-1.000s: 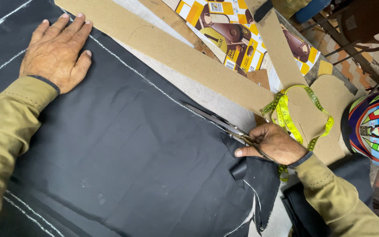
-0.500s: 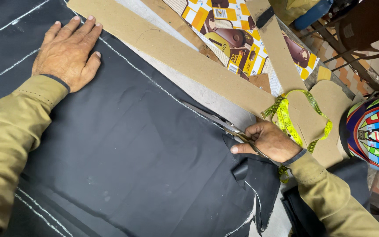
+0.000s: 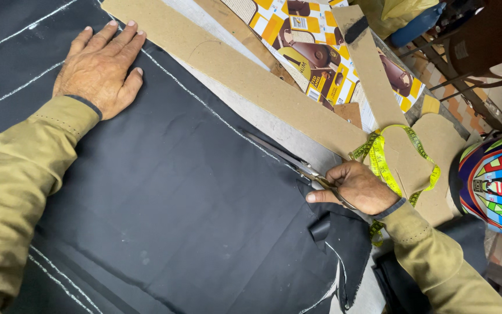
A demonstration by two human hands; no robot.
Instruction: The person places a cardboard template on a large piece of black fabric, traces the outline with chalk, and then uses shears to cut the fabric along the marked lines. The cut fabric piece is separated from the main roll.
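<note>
My left hand (image 3: 101, 68) presses flat, fingers spread, on the black fabric (image 3: 169, 197). Rightward, tailor's scissors (image 3: 283, 156) lie along its chalked edge, gripped in my right hand (image 3: 355, 187), beside the yellow measuring tape (image 3: 382, 160).

scissors (image 3: 286, 156) handles hidden inside the right hand (image 3: 355, 187) (helmet (image 3: 491, 181) cut off by the frame's right edge)

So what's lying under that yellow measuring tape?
The yellow measuring tape lies on brown cardboard pattern pieces. Its lower end runs behind the right hand, so that part is hidden.
</note>
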